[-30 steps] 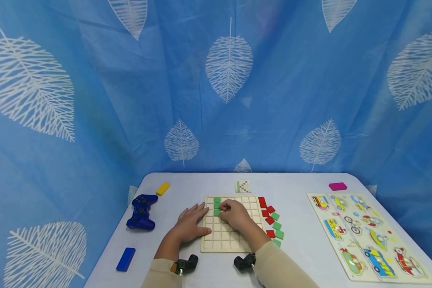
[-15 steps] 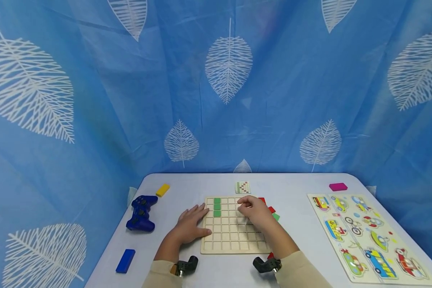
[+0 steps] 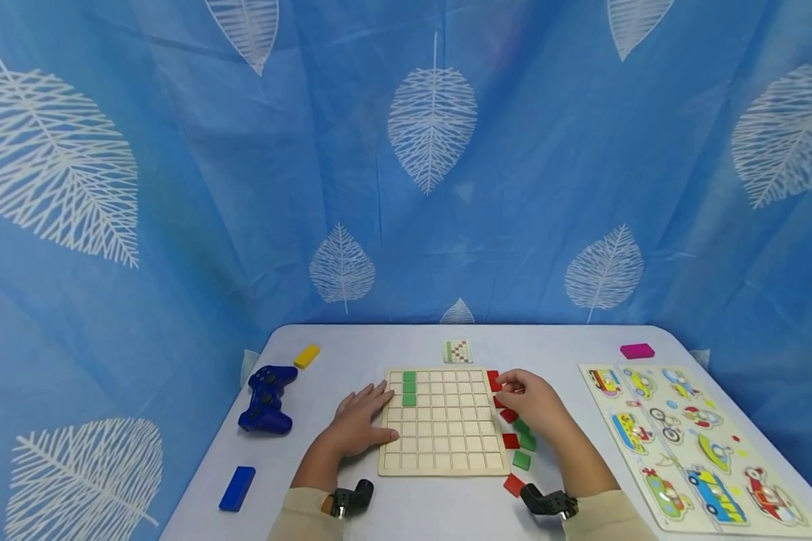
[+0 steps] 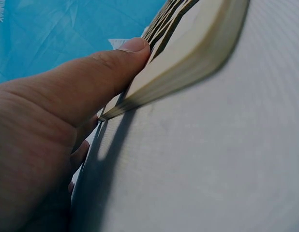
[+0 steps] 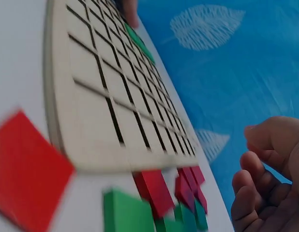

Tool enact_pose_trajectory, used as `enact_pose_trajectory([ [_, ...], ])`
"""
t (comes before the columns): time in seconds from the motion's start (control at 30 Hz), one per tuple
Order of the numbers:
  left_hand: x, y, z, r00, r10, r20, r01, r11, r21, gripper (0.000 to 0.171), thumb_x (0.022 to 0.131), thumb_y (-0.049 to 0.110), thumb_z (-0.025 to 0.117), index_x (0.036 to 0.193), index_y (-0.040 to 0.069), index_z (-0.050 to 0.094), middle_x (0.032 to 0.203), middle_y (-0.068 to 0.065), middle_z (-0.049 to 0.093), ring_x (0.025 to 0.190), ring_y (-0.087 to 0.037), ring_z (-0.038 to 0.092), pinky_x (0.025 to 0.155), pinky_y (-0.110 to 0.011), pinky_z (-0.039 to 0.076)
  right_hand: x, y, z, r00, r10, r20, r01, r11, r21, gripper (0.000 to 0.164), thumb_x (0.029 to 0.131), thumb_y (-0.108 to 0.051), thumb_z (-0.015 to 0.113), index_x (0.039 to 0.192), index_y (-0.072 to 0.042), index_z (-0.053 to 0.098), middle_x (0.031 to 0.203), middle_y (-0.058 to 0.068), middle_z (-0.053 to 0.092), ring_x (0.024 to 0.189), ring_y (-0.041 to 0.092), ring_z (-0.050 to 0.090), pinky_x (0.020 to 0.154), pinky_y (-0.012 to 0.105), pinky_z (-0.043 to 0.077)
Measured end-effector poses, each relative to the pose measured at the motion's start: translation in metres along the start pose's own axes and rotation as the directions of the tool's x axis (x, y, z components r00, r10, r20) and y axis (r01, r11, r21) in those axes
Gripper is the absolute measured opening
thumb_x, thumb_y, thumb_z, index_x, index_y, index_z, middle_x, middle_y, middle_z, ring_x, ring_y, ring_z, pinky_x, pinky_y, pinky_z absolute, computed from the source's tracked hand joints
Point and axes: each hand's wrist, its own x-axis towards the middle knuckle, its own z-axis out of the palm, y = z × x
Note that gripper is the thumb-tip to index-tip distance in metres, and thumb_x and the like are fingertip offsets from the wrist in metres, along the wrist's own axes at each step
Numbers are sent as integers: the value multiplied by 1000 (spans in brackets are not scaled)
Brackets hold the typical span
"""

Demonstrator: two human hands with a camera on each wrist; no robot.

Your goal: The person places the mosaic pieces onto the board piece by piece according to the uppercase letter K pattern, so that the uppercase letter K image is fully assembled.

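A pale wooden grid board (image 3: 440, 428) lies on the table, with a short column of green tiles (image 3: 409, 388) set in its upper left squares. My left hand (image 3: 360, 421) rests at the board's left edge, fingers spread. In the left wrist view its thumb (image 4: 101, 70) lies over the board's rim. To the right of the board, my right hand (image 3: 534, 402) hovers by the loose red tiles (image 3: 492, 380), fingers loosely bent. The right wrist view shows this hand (image 5: 275, 169) with nothing held, off to the side of the red and green tiles (image 5: 127, 212).
Loose green tiles (image 3: 522, 460) lie by the board's right edge. A small pattern card (image 3: 457, 351) is behind it. At left are a blue game controller (image 3: 267, 400), a blue block (image 3: 237, 488) and a yellow block (image 3: 307, 356). A vehicle puzzle board (image 3: 697, 451) and pink block (image 3: 637, 351) are at right.
My right hand has left the green tiles on the board and moved right, across to the loose red tiles. The left hand has stayed in place.
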Motion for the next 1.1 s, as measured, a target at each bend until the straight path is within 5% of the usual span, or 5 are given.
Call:
enact_pose_trajectory([
  [0.4,-2,1,-1,1000,7,3,-7,1000,-11,87,86,50,83,159,21,47,173,-2,29,162,-34,19,130,-62,8,8,40,-22,996,86,-5,-86,990,-115,30,94,-22,76,119,-8,68,101,8,63,96,25,56,77,31,49],
  [1.1,2,0,-8,1000,9,9,-9,1000,2,87,86,52,82,160,23,46,173,0,28,162,-32,18,130,-61,8,1,47,-21,995,90,-53,-96,989,-108,21,96,-17,72,115,-8,69,96,7,62,97,24,56,78,32,48],
])
